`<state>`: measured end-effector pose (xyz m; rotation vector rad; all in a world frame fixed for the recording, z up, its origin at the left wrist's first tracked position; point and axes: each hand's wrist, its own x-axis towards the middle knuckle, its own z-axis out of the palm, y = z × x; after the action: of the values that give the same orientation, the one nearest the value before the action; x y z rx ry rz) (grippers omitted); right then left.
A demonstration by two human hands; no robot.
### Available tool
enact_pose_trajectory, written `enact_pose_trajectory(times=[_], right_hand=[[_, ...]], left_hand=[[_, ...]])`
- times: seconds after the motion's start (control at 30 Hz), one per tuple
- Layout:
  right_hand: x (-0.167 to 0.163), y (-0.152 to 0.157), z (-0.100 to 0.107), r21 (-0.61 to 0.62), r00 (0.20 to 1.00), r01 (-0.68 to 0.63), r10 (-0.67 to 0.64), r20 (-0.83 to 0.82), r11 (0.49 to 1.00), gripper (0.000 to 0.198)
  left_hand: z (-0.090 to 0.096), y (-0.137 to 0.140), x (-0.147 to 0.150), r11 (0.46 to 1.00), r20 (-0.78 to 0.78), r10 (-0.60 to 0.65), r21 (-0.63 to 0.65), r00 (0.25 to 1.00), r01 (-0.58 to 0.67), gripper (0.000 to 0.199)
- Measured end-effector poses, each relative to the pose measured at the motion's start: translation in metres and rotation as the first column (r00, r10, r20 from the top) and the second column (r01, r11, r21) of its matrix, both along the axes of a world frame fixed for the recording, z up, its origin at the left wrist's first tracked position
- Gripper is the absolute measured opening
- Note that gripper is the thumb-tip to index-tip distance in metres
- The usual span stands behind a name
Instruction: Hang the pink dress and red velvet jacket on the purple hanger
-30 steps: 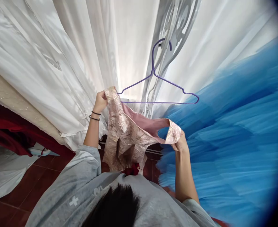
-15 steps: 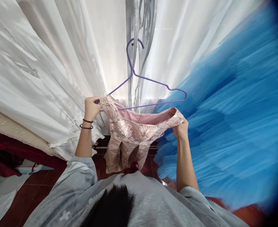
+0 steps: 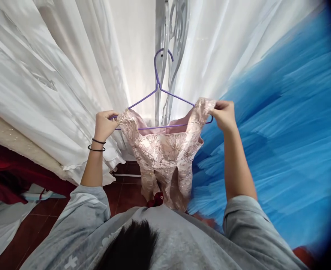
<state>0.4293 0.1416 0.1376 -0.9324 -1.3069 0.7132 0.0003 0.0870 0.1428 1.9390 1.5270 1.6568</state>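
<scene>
A pink brocade dress point(image 3: 168, 150) hangs in front of me with both shoulder straps over a purple hanger point(image 3: 158, 84). The hanger's hook is up by a pale metal rail piece; whether it rests on it I cannot tell. At the left strap, my left hand point(image 3: 105, 125) is closed, pinching the strap and hanger end, with two black bands on the wrist. My right hand point(image 3: 224, 114) pinches the other strap near the hanger's right end, which pokes out just below the fingers.
White draped fabric point(image 3: 78, 75) fills the left and back. A large blue tulle skirt point(image 3: 272, 142) bulges on the right, close to my right arm. Ornate white metalwork point(image 3: 179, 33) stands at the centre back. Dark red cloth point(image 3: 19, 168) lies low left, above red floor tiles point(image 3: 123, 195).
My right hand has risen with the right strap, which now sits over the hanger's right arm instead of below it. My left hand has shifted slightly left and up.
</scene>
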Motion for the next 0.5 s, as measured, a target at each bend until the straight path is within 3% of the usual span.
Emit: enact_pose_trajectory(times=[0.1, 0.17, 0.27, 0.33, 0.4, 0.5], right_hand=[[-0.005, 0.004, 0.029, -0.166, 0.990, -0.033, 0.055, 0.128, 0.986, 0.022], [-0.005, -0.003, 0.048, -0.232, 0.926, 0.002, 0.085, 0.368, 0.973, 0.023], [-0.002, -0.025, 0.068, -0.148, 0.608, 0.037, 0.095, 0.788, 0.988, 0.012], [0.000, -0.038, 0.072, -0.108, 0.479, -0.065, 0.126, 0.868, 0.992, 0.037], [-0.001, -0.045, 0.065, -0.084, 0.462, -0.142, 0.141, 0.875, 0.986, 0.039], [-0.011, -0.047, 0.047, 0.042, 0.517, -0.067, -0.002, 0.856, 0.997, 0.030]], left_hand=[[-0.002, -0.001, 0.000, 0.999, -0.056, -0.010, -0.036, 0.998, 0.008, 0.005], [-0.002, -0.003, -0.004, 0.997, -0.073, -0.044, -0.067, 0.996, 0.039, 0.013], [-0.001, -0.006, -0.015, 0.987, -0.087, -0.122, -0.120, 0.989, 0.111, 0.028], [0.000, -0.007, -0.021, 0.976, -0.092, -0.174, -0.150, 0.980, 0.159, 0.034], [0.000, -0.005, -0.022, 0.972, -0.116, -0.186, -0.169, 0.976, 0.165, 0.036], [0.000, 0.003, -0.017, 0.989, -0.209, -0.092, -0.131, 0.973, 0.066, 0.027]])
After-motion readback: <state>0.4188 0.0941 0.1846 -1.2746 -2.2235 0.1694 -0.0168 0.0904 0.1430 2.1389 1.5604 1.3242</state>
